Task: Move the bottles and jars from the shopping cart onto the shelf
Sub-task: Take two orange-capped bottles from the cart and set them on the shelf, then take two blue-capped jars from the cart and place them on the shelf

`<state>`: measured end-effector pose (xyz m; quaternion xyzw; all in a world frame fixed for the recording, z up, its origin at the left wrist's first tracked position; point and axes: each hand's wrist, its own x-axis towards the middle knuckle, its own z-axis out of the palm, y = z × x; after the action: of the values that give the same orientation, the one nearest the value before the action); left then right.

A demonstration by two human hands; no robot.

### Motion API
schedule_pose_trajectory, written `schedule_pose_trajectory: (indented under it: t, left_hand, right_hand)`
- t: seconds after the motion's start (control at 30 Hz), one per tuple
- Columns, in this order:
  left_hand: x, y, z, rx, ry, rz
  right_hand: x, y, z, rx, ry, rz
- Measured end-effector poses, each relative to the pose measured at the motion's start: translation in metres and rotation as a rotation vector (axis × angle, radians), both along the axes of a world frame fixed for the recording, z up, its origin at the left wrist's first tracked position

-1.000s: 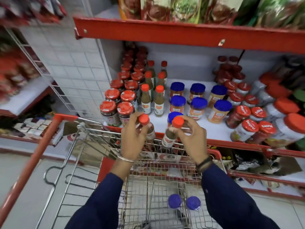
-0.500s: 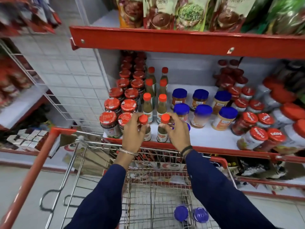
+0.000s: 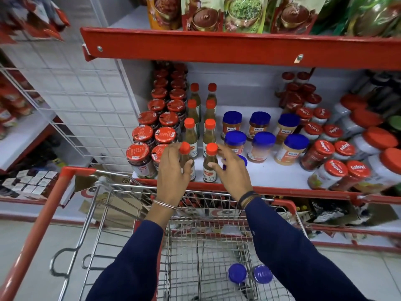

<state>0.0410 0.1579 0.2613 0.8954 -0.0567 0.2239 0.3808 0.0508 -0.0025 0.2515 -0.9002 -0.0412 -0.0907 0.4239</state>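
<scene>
Counting eight orange-capped bottles standing on the shelf [image 3: 271,170] in two columns, with two blue-lidded jars [image 3: 249,273] lying in the cart [image 3: 134,192] below it. My left hand [image 3: 173,172] is wrapping loosely around the front-left bottle [image 3: 185,157] at the shelf edge; my right hand [image 3: 232,170] is pinching the front-right bottle [image 3: 210,162] beside it. Both bottles are standing upright.

Two bottles [image 3: 210,162] stand side by side at the shelf's [image 3: 271,189] front edge, ahead of more bottles in two rows; the left hand [image 3: 173,170] wraps the left one, the right hand [image 3: 233,170] touches the right one; jars [image 3: 260,146] stand to their right; the cart [image 3: 130,213] sits before the shelf, two jars [image 3: 249,273] inside it.
</scene>
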Motion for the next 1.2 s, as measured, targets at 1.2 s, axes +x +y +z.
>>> schedule_pose_trajectory:
  t: [1.2]
  left_hand:
    - [-0.152, -0.159, -0.321, 0.5, 1.136, -0.318]
  right_hand:
    - [-0.155, -0.16, -0.299, -0.649, 0.917, 0.43]
